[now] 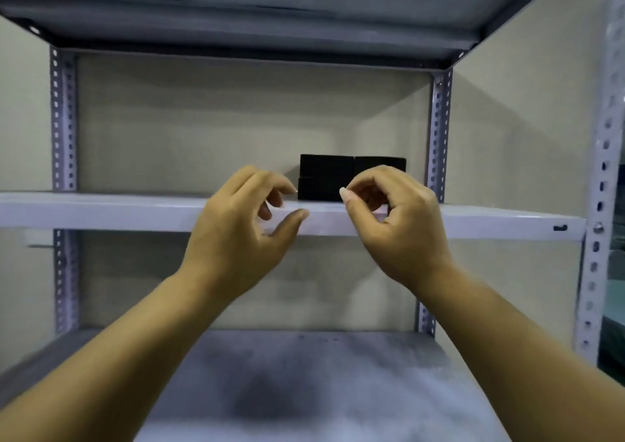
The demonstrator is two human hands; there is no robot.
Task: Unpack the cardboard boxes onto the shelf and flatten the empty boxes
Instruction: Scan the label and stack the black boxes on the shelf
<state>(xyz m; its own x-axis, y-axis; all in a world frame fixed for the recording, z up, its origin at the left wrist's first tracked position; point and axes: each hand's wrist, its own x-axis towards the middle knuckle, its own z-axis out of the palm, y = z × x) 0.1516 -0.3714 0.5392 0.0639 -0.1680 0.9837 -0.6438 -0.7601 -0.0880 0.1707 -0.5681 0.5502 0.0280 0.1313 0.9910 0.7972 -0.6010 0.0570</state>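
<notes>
Head camera looks at a grey metal shelf (101, 210) with perforated uprights (63, 120). On this shelf, towards the right and close to the back wall, stand black boxes (326, 174), stacked and side by side, touching each other. The left hand (241, 225) is raised in front of the shelf edge, fingers loosely curled, thumb apart, holding nothing. The right hand (394, 218) is just beside it, fingers curled inward; I cannot tell if it pinches something. Below is a lower shelf board (304, 391), grey with dark stains.
</notes>
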